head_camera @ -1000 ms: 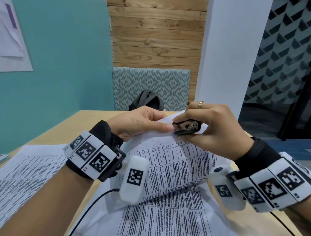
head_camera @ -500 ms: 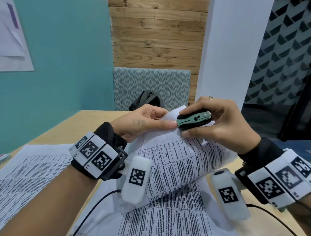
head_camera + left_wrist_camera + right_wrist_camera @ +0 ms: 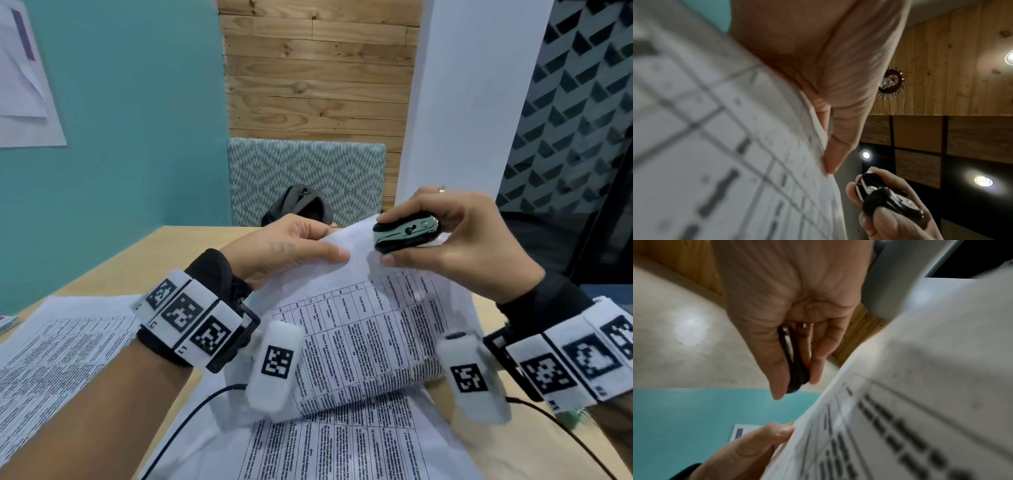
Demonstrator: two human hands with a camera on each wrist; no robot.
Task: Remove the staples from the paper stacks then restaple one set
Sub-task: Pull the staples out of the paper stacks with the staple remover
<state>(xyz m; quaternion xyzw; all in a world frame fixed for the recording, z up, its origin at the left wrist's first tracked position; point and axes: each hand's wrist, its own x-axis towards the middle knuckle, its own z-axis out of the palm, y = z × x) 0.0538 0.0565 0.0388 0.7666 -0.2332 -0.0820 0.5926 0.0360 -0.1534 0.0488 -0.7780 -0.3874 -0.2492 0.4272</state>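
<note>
My left hand [image 3: 294,246] pinches the raised top corner of a printed paper stack [image 3: 370,339], thumb on the front and fingers behind. The same stack [image 3: 719,146] fills the left wrist view, and its printed page [image 3: 910,402] fills the right side of the right wrist view. My right hand [image 3: 455,246] grips a small black and metal staple remover [image 3: 406,232] between thumb and fingers, held just off the paper's top edge. The staple remover [image 3: 885,201] and its black edge [image 3: 795,369] also show in both wrist views. No staple is visible.
Another printed sheet [image 3: 51,353] lies flat on the wooden table [image 3: 144,253] at the left. More pages [image 3: 325,452] lie under the lifted stack. A dark bag [image 3: 298,205] sits on the patterned chair [image 3: 308,171] beyond the table. Cables [image 3: 191,411] trail from both wrists.
My right hand has lifted the staple remover up and right, off the paper corner, and turned it so its side faces me. The left hand keeps its pinch on the corner.
</note>
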